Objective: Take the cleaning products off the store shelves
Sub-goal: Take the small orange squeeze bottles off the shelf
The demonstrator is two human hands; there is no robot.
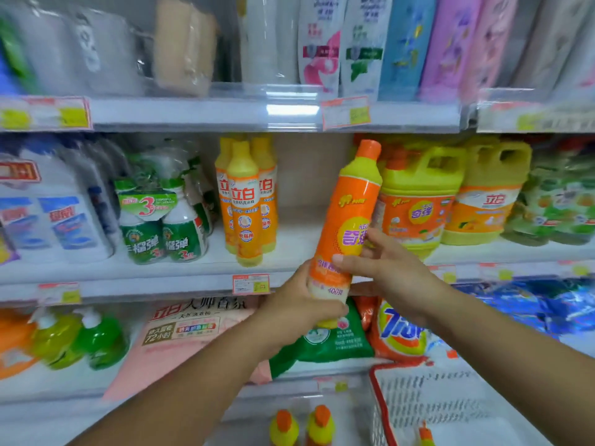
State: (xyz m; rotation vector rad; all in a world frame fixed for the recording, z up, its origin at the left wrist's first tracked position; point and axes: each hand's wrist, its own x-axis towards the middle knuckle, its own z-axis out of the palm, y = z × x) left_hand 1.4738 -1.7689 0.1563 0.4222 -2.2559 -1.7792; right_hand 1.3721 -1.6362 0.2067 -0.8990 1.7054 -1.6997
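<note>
Gripping the base of the tilted orange bottle [349, 201] with the left hand [299, 304] and pinching its middle with the right hand [389, 272], just in front of the middle shelf [161, 276].

Both bare forearms reached forward and upward from the lower edge, converging toward the middle. The left grip [299, 304] curled round the base of a tilted orange bottle [351, 201]. The right grip [389, 272] held it just above, thumb laid across the front, fingers behind, wrist nearly straight.
</note>
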